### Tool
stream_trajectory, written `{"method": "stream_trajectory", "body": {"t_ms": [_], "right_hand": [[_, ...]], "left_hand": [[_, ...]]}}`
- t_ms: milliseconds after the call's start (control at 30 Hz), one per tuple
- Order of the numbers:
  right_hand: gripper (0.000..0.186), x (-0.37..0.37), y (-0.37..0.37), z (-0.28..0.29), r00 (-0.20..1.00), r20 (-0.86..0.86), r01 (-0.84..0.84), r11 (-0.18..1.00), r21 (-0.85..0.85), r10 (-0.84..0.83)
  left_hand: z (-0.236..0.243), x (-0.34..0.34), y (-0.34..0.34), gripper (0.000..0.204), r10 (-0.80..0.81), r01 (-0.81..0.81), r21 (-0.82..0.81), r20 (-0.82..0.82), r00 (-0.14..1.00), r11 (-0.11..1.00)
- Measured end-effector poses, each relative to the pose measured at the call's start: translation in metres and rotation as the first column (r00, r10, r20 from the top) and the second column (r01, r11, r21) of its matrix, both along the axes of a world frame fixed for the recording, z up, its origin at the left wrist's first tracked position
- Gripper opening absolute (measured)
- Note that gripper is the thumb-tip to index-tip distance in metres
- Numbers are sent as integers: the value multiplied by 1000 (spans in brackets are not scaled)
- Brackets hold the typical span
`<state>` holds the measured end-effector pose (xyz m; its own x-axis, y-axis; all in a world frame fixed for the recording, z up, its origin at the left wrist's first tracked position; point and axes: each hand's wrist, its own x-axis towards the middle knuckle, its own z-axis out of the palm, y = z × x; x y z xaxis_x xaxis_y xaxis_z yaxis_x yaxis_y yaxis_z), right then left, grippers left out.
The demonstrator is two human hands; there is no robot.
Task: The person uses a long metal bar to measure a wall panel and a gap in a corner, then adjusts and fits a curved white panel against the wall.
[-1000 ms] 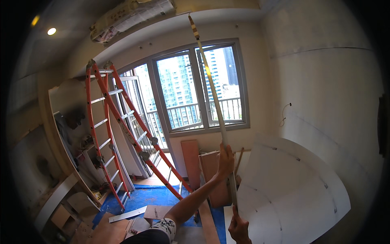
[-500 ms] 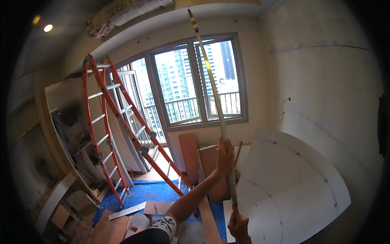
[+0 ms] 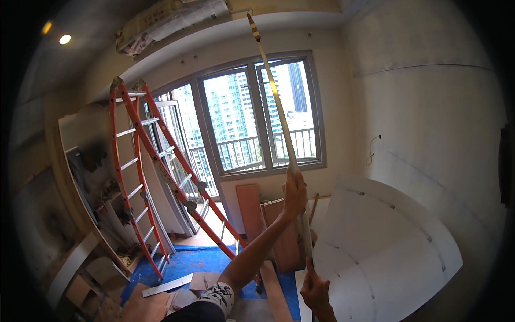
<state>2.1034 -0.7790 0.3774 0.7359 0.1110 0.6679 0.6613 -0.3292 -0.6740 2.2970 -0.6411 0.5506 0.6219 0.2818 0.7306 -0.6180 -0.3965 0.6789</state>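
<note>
A long pale pole [image 3: 282, 123] rises from my hands toward the ceiling bulkhead [image 3: 284, 12], its banded tip [image 3: 253, 29] near that edge; whether it touches cannot be told. My left hand [image 3: 295, 196] is closed round the pole at about chest-to-head height, arm stretched forward. Lower down, my right hand [image 3: 316, 290] grips the pole's lower end, one finger lying along it. Just right of the pole is a large white board [image 3: 386, 241] with dark marks, leaning at a slant.
An orange ladder [image 3: 155, 150] stands left before an open balcony door and window [image 3: 230, 118]. Wooden boards [image 3: 249, 212] lean below the window. Blue sheeting [image 3: 188, 257] and loose panels [image 3: 145, 306] cover the floor. A wrapped long unit [image 3: 166, 24] hangs above; a wire [image 3: 372, 155] dangles right.
My left hand has moved higher up the pole, and the pole's tip sits slightly higher than a second ago. My right hand stays on the lower end.
</note>
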Motion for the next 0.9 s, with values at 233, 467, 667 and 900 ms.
{"method": "stream_trajectory", "body": {"t_ms": [233, 467, 667, 900], "right_hand": [[53, -21, -5, -6, 998, 5, -64, 998, 29, 64], [55, -4, -3, 58, 997, 11, -81, 996, 30, 80], [57, -31, -20, 29, 997, 24, -68, 998, -1, 68], [59, -12, -20, 84, 995, 33, -89, 996, -11, 89]], "left_hand": [[-17, -29, -11, 43, -39, 39, -73, -7, 999, 997], [61, -11, -2, 34, -203, 197, -231, -2, 979, 953], [12, -35, -13, 41, -190, 193, -117, 33, 981, 974], [75, -14, -10, 41, -246, 245, -181, 20, 969, 952]]}}
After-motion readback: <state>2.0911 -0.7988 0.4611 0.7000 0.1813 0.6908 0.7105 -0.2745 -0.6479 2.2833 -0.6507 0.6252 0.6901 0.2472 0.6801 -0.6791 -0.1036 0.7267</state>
